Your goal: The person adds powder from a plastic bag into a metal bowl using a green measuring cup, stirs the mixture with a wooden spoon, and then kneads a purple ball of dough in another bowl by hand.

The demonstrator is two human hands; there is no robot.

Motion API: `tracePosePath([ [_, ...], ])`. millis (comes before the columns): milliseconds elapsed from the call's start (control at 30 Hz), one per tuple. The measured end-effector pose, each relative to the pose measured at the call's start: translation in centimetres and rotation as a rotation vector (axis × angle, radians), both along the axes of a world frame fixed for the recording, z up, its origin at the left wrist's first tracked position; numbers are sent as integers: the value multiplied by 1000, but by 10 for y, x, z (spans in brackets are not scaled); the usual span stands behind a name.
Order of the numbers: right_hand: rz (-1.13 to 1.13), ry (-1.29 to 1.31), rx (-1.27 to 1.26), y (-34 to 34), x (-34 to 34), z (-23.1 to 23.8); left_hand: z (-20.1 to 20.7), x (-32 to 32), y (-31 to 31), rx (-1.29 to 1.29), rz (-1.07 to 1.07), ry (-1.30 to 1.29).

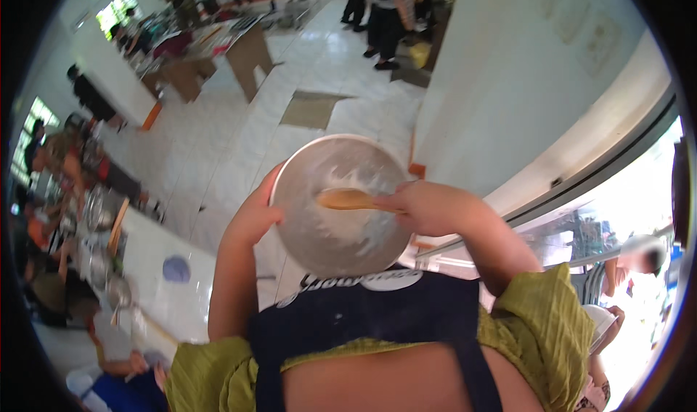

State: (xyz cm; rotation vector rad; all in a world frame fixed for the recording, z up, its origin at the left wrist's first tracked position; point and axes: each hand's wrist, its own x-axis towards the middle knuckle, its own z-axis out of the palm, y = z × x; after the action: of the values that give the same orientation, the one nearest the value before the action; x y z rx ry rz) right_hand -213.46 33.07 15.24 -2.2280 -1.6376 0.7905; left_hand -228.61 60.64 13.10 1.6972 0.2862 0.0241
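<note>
A large round mixing bowl [298,227] is held up in front of my dark apron, its inside smeared with a pale, whitish mixture [341,227]. My left hand [254,212] grips the bowl's left rim, thumb at the edge and the fingers hidden behind the wall. In my right hand [428,207] is a wooden spoon [347,199], its handle closed in the fingers. The spoon's head lies over the middle of the bowl, above the mixture; whether it touches the mixture I cannot tell.
On the left, a white table [163,256] carries metal bowls [99,209] and a bluish round thing [176,269], with several people beside it. A wall [494,100] and a glass door [479,246] stand to my right. A cardboard piece [308,111] lies on the tiled floor ahead.
</note>
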Motion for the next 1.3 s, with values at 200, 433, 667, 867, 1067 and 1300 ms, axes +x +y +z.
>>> tracePosePath([
  [200, -269, -89, 12, 23, 39, -20, -38, 92, 23, -187, -32, -124],
  [433, -681, -81, -57, -49, 52, -21, -61, 226, -22, -291, -325, 12],
  [667, -998, 75, -32, -72, 68, -22, -45, 317, -53, -243, -598, 89],
  [867, -1018, 25, -58, -59, 84, -40, -81, 350, -45, -280, -690, 105],
  [1067, -1038, -67, -50, -27, 128, -64, -110, 403, -5, -275, -784, 60],
  [1300, -1115, -228, 120, 47, 215, -63, -103, 493, 72, -346, -848, 1],
])
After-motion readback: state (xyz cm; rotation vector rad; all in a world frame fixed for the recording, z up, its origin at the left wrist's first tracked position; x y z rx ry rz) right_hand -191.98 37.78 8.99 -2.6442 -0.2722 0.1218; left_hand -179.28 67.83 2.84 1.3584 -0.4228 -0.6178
